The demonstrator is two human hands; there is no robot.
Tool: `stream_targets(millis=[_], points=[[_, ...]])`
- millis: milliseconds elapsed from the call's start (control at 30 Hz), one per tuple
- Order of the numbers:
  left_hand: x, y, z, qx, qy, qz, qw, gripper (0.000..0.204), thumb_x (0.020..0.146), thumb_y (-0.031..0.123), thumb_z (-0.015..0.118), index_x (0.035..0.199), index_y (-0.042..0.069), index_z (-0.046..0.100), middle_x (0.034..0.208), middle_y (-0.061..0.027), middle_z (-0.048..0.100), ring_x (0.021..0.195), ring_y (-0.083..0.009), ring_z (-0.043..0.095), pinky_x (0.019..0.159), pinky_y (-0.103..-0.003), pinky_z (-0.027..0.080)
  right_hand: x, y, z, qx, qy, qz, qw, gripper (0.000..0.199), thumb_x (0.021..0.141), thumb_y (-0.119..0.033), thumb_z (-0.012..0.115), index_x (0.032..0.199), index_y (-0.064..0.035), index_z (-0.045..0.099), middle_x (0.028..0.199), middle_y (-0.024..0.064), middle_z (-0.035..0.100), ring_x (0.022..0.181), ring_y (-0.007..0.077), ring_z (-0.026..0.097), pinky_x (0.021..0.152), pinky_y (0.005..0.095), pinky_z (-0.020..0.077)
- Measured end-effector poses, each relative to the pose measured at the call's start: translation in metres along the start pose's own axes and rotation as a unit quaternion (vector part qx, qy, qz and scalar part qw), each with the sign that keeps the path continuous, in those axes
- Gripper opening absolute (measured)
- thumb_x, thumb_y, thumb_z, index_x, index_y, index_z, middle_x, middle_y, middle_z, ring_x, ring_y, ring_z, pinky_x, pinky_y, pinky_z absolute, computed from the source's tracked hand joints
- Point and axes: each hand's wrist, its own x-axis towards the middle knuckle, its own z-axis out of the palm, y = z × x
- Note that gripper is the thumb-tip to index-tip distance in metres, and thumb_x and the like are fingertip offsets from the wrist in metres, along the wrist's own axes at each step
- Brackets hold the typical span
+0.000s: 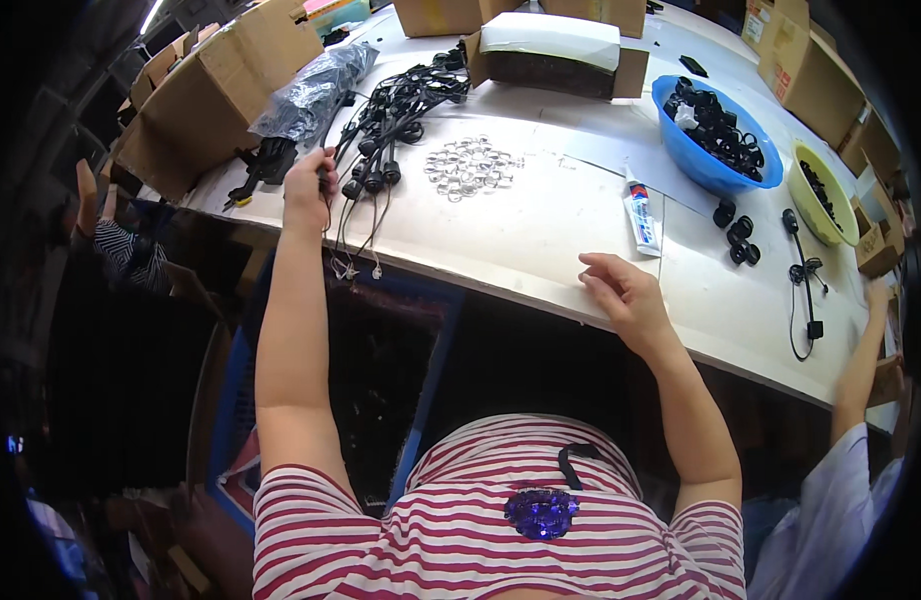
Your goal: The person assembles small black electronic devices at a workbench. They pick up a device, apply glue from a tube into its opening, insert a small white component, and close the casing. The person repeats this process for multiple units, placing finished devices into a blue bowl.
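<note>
At the table's near left edge my left hand (309, 190) is closed round a black cable with a dark fitting, partly hidden by the fingers. Right beside it lies a tangled bunch of black cables (389, 130) with round black sockets, whose thin wire ends hang over the edge. My right hand (626, 298) hovers at the front edge, thumb and forefinger apart, holding nothing. Between the two hands, farther back, small clear rings (471, 167) are spread on the table. A white and blue tube (642, 215) lies beyond my right hand.
A blue bowl (771, 170) of black ring-shaped parts and a yellow bowl (849, 235) stand at right. Loose black caps (738, 238) and a single cable (807, 285) lie near them. Cardboard boxes (221, 90) line the back and sides. Another person's arm (861, 360) reaches in at right.
</note>
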Motion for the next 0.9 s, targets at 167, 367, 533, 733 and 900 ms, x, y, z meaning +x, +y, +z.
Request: stream_targets(millis=[167, 367, 533, 733, 900], points=[[-0.013, 0.004, -0.018, 0.058, 0.002, 0.039, 0.998, 0.025, 0.09, 0.024, 0.054, 0.1, 0.001, 0.056, 0.063, 0.0053, 0.049, 0.05, -0.0033, 0.044, 0.043, -0.018, 0.032, 0.0, 0.0, 0.002, 0.009, 0.003, -0.001, 1.0, 0.025, 0.086, -0.008, 0.059, 0.11, -0.001, 0.059, 0.087, 0.0112, 0.065, 0.08, 0.0146, 0.061, 0.073, 0.025, 0.0477], [-0.018, -0.015, -0.013, 0.337, -0.036, 0.039, 0.94, 0.028, 0.082, 0.027, 0.06, 0.083, 0.0, 0.065, 0.067, -0.0022, 0.059, 0.057, -0.0088, 0.051, 0.052, -0.023, 0.04, 0.0, 0.004, 0.005, 0.005, 0.01, -0.005, 1.0, 0.024, 0.086, -0.006, 0.059, 0.11, -0.0006, 0.059, 0.087, 0.01, 0.064, 0.08, 0.0135, 0.06, 0.073, 0.0245, 0.0473], [0.015, -0.014, -0.031, 0.645, 0.096, 0.165, 0.74, 0.033, 0.083, 0.038, 0.056, 0.092, 0.009, 0.069, 0.101, -0.0151, 0.064, 0.095, -0.0313, 0.06, 0.083, -0.039, 0.044, 0.002, 0.004, 0.007, 0.005, 0.011, -0.003, 1.0, 0.024, 0.086, -0.005, 0.059, 0.109, 0.0, 0.06, 0.087, 0.0097, 0.064, 0.081, 0.0138, 0.06, 0.074, 0.0248, 0.0475], [0.066, -0.019, -0.065, 0.766, 0.133, 0.077, 0.624, 0.03, 0.086, 0.034, 0.052, 0.101, 0.012, 0.066, 0.118, -0.0136, 0.058, 0.11, -0.0305, 0.054, 0.091, -0.044, 0.041, 0.002, 0.002, 0.005, -0.001, 0.009, -0.002, 1.0, 0.024, 0.085, -0.005, 0.059, 0.108, 0.0003, 0.06, 0.088, 0.0102, 0.065, 0.082, 0.0141, 0.061, 0.075, 0.0246, 0.0477], [0.089, -0.018, -0.076, 0.734, 0.097, 0.089, 0.666, 0.032, 0.085, 0.03, 0.049, 0.098, 0.007, 0.067, 0.102, -0.0177, 0.064, 0.103, -0.0321, 0.059, 0.084, -0.039, 0.046, 0.002, 0.003, 0.005, -0.01, 0.009, -0.013, 1.0, 0.023, 0.085, -0.005, 0.059, 0.108, 0.0004, 0.06, 0.088, 0.0104, 0.065, 0.082, 0.0145, 0.062, 0.075, 0.0245, 0.048]])
